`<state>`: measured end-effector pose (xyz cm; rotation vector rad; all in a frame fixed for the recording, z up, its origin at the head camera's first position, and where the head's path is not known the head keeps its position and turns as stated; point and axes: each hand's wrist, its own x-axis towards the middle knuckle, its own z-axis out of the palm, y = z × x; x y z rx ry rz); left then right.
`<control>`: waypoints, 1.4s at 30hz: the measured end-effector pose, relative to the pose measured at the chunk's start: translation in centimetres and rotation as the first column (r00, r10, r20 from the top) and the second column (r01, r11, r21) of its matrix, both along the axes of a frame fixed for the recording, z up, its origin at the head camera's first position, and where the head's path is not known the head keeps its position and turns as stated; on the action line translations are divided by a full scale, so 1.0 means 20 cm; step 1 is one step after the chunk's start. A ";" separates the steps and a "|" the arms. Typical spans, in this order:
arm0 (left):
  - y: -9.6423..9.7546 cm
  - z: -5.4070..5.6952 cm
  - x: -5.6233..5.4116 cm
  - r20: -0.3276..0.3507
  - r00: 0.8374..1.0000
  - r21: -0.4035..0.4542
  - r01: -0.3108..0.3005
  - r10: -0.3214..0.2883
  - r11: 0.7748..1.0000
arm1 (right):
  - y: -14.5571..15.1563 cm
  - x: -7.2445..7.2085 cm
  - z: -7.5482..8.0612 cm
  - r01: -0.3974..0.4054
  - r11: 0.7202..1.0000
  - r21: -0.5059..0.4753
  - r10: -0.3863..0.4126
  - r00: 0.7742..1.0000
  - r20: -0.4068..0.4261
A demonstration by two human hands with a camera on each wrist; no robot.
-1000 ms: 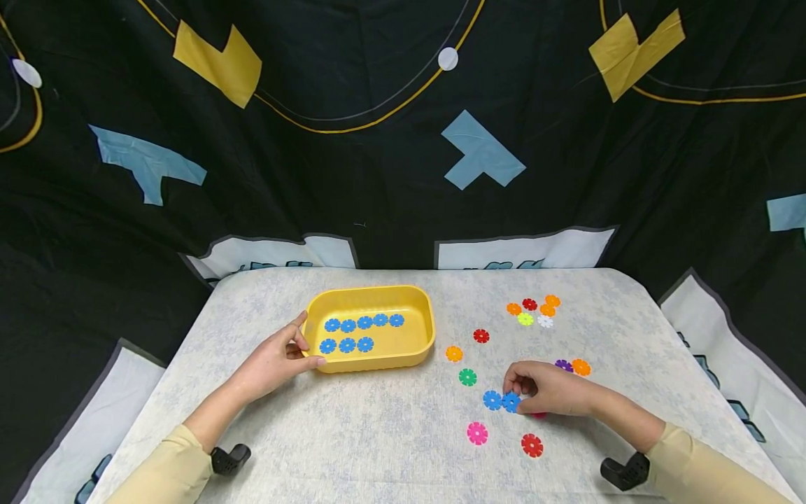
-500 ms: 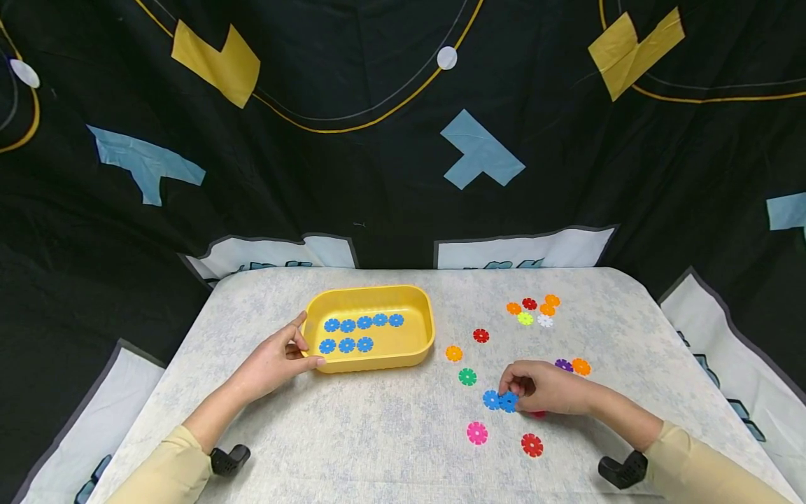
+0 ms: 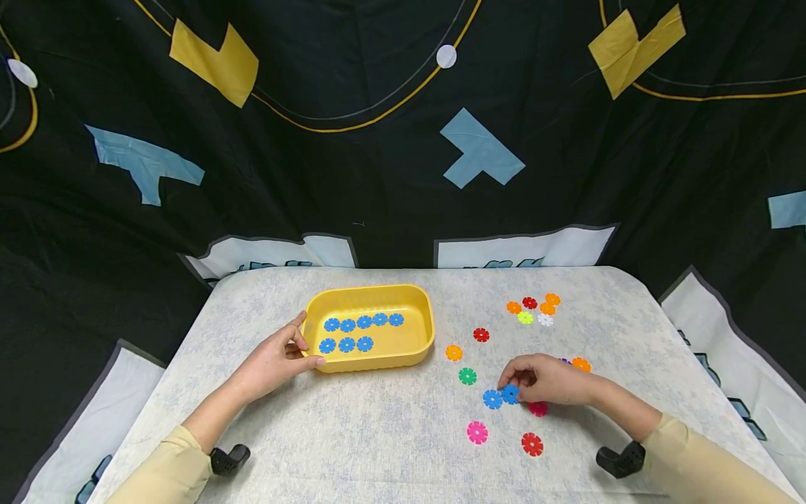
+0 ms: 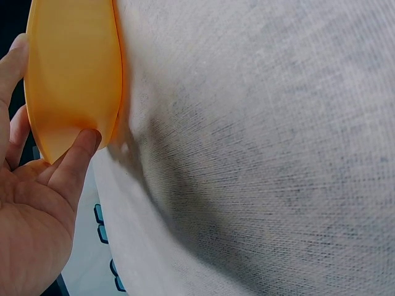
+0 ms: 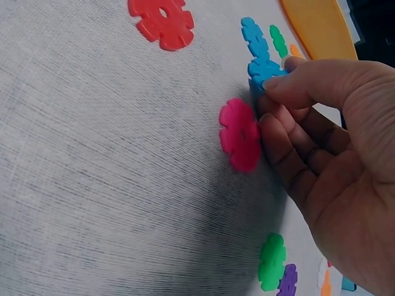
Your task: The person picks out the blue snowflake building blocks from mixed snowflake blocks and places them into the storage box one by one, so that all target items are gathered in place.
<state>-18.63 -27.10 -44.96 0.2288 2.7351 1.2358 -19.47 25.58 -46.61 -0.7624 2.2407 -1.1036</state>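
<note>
My left hand (image 3: 277, 360) grips the left end of a yellow plastic tray (image 3: 378, 362), thumb on the near corner and fingers on the far side. Several blue snowflake discs lie inside the tray in two rows. In the left wrist view, the thumb presses the tray's wall (image 4: 77, 74). My right hand (image 3: 550, 380) pinches a blue snowflake disc (image 3: 511, 395) between thumb and fingertips. Another blue disc (image 3: 492, 400) lies right beside it; whether they touch I cannot tell. A crimson disc (image 5: 241, 135) lies just under the curled fingers in the right wrist view.
Around the right hand lie a green disc (image 3: 467, 376), a pink disc (image 3: 477, 432) and a red disc (image 3: 532, 444). Farther back is a cluster with orange, red, yellow-green and white discs (image 3: 545, 320). A black curtain (image 3: 390, 196) hangs behind the cloth-covered table (image 3: 378, 434).
My right hand has shifted slightly away from me with the blue disc, uncovering more of the crimson disc. The left hand and the tray have stayed in place.
</note>
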 end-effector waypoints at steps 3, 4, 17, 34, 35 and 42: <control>0.00 0.00 0.00 -0.005 1.000 -0.004 0.000 0.000 1.000 | 0.00 -0.01 0.00 -0.019 1.000 0.000 0.019 1.000 0.001; 0.00 0.00 0.00 -0.005 1.000 -0.005 0.001 -0.001 1.000 | 0.00 -0.02 0.00 -0.026 1.000 -0.002 0.026 1.000 0.002; 0.00 -0.01 -0.01 -0.016 1.000 0.000 0.006 -0.006 1.000 | 0.01 -0.06 0.03 -0.039 0.999 -0.004 0.039 0.997 0.066; 0.00 0.00 0.00 -0.007 1.000 0.019 0.009 -0.009 1.000 | 0.04 -0.13 0.03 0.047 0.997 -0.064 -0.029 0.967 0.254; 0.00 0.00 0.00 -0.007 1.000 0.020 0.010 -0.009 1.000 | 0.04 -0.13 0.03 0.045 0.996 -0.076 -0.024 0.966 0.258; 0.00 0.00 0.00 -0.005 1.000 0.015 0.010 -0.010 1.000 | 0.04 -0.18 0.06 0.031 0.996 -0.078 -0.011 0.970 0.241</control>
